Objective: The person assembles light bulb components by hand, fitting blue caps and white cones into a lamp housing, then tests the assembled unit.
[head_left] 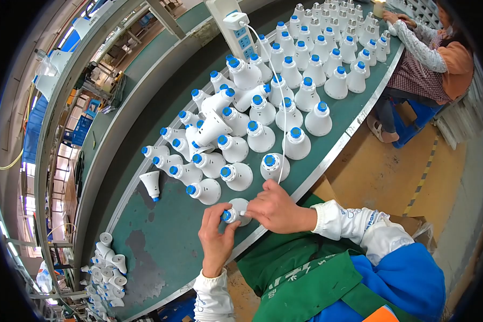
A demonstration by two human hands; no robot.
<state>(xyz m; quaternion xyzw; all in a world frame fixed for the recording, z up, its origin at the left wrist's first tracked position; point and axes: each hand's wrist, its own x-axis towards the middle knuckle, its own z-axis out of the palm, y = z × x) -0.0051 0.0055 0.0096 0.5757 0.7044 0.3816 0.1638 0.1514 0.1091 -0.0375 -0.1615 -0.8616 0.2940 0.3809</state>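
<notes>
White plastic housing (236, 210) with a blue tip sits at the near edge of the green bench (161, 236), pinched between both hands. Left hand (216, 236) curls its fingers around the blue end; right hand (276, 208) grips the wide end. A white cable (268, 80) runs across more housings (263, 112) behind. Another person (429, 59) sits farther along.

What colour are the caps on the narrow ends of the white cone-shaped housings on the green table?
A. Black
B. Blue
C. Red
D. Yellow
B: each white housing on the green table ends in a blue cap, including the one held between the left hand and the right hand.
</notes>
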